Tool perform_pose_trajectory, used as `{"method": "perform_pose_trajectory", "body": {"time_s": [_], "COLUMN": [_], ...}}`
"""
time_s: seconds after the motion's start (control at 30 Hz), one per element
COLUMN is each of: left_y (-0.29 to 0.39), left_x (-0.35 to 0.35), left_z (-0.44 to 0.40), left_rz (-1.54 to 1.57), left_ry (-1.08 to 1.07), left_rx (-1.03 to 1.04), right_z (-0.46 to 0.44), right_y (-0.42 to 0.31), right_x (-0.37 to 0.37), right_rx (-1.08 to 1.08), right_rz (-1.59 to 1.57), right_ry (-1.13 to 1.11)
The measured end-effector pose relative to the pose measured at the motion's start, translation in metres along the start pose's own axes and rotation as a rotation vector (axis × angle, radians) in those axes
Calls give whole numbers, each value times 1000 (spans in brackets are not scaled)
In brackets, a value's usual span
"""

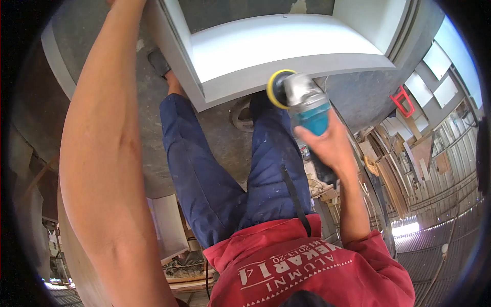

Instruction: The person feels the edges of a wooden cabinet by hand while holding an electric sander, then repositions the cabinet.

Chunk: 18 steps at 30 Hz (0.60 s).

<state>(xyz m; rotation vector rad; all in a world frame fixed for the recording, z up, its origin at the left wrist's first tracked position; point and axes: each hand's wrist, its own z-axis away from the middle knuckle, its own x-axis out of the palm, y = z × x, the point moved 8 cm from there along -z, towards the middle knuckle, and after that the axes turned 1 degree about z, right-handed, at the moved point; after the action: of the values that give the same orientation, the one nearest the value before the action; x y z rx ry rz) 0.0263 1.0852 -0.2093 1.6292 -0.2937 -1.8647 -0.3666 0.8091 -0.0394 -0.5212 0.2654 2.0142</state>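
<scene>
My right hand [332,140] is wrapped around the teal body of an angle grinder [313,115]. The tool has a silver gear head, blurred by motion, and a round backing pad with a yellow rim [279,89]. The pad is up close to the front edge of a grey-white box-like frame [302,66]; I cannot tell whether they touch. My left forearm [105,153] stretches up along the left side of the view, past the frame's left corner. The top edge of the picture cuts off the left hand.
My legs in blue trousers [204,174] stand below the frame on a dark floor [220,138]. At right are a red plastic object [402,101], stacked wood strips [391,174] and a corrugated metal wall [450,179]. A cable [444,261] hangs at lower right.
</scene>
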Motion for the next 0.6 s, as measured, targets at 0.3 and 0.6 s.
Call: {"method": "perform_pose_trajectory", "body": {"time_s": [0.3, 0.6], "left_y": [7, -33], "left_x": [9, -1], "left_z": [5, -20], "left_rz": [-17, -163], "left_ry": [-56, 95], "left_rx": [21, 119], "right_z": [3, -33], "right_y": [-13, 57], "right_x": [12, -79], "right_rx": [-63, 34], "right_rz": [94, 19], "right_ry": [-64, 100]}}
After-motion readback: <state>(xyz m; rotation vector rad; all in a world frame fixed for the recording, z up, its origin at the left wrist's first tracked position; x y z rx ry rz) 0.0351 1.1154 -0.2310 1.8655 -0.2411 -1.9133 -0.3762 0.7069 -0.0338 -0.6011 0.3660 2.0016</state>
